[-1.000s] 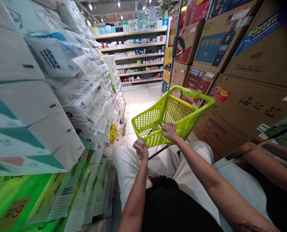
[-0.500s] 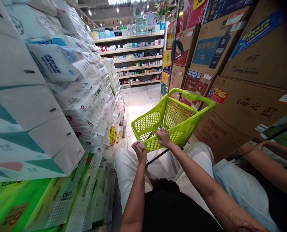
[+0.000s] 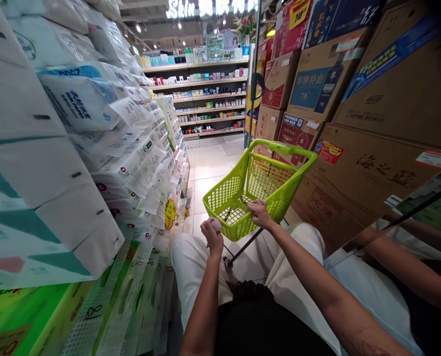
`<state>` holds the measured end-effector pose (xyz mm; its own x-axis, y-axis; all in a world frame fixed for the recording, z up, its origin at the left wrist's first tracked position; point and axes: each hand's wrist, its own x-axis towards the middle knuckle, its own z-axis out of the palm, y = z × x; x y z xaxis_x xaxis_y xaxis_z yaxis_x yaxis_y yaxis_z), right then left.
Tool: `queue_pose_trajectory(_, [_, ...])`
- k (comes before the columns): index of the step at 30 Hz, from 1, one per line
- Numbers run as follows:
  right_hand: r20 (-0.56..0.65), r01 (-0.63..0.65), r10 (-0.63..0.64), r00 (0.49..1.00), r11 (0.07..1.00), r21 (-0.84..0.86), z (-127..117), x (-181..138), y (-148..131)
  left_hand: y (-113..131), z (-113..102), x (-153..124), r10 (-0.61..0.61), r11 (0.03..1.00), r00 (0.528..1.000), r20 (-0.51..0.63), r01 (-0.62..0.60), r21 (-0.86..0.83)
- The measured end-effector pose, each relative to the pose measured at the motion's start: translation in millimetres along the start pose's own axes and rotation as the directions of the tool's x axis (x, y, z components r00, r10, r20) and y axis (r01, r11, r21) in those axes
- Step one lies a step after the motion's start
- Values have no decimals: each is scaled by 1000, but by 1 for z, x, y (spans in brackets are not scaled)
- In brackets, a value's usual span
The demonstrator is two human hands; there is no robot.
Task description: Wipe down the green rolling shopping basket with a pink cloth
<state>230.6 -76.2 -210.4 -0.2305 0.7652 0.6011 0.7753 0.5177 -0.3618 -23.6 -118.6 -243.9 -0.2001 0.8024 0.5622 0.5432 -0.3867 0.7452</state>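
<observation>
A lime-green plastic shopping cart (image 3: 238,230) with a lattice basket stands in front of my knees, its handle on the far right side. My right hand (image 3: 260,215) is closed over the near rim of the basket. Just left of the basket's near corner, my left hand (image 3: 213,240) is closed around a small pale pinkish wad (image 3: 216,224), whose kind I cannot make out. Whether that hand touches the cart is unclear. No goods show in the visible part of the basket. One caster wheel (image 3: 227,262) shows below it.
Wrapped tissue packs (image 3: 82,101) are stacked along the left. Cardboard cartons (image 3: 379,168) rise on the right, beside a reflective panel (image 3: 413,217) at lower right. A glass door with a dark handle (image 3: 258,85) stands ahead. Shelves of small boxed goods (image 3: 213,76) span the back.
The cart's handle end has swung left and slightly down in view, and the caster wheel shows more. My right hand has shifted slightly right with the rim. My left hand still holds the pale wad.
</observation>
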Motion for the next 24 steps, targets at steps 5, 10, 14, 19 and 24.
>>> queue_pose_trajectory(5, [-12,12,-12,1000,1000,-9,1,1,6,17,-4,-6,289,957,931,223,-289,-34])
queue_pose_trajectory(10, [1,17,-17,1000,1000,-5,6,3,3,30,-9,-1,255,955,925,280,-287,79])
queue_pose_trajectory(14, [-28,6,-6,1000,1000,-7,14,4,1,25,-16,17,214,952,934,288,-266,154])
queue_pose_trajectory(19, [-41,29,-29,999,1000,7,13,-1,1,17,-34,43,197,918,907,372,-304,255])
queue_pose_trajectory(24, [-43,32,-31,999,999,13,7,-6,0,23,-35,40,189,922,898,398,-301,242])
